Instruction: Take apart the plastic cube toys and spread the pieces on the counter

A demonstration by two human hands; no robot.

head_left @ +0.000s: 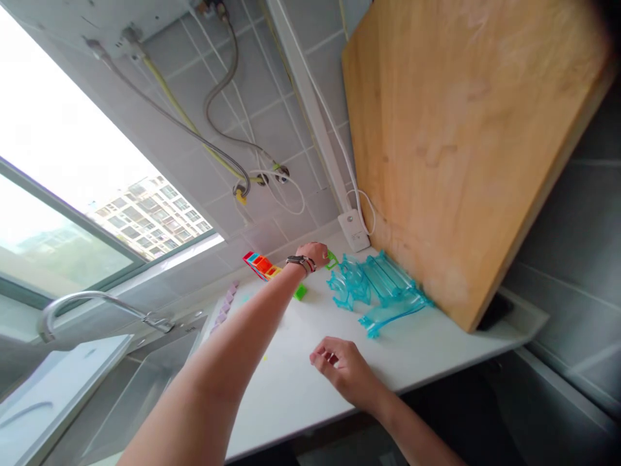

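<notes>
My left hand (314, 252) reaches far across the white counter (417, 353) with a watch on its wrist. Its fingers close on a small green square frame piece (332, 260) near the wall. A second green piece (301, 292) lies just below that wrist. A row of red, orange and yellow magnetic tiles (260, 265) stands to the left of the hand. My right hand (339, 369) rests near the counter's front edge with fingers curled; what they hold, if anything, is hidden. A pile of clear turquoise track pieces (378, 288) lies right of the left hand.
A large wooden board (460, 142) leans against the wall at the right. A white socket box (355, 230) with cables sits at the wall. Pale purple pieces (224, 305) lie along the counter's left side. A sink (145, 369) and tap (82, 304) are at the left, under a window.
</notes>
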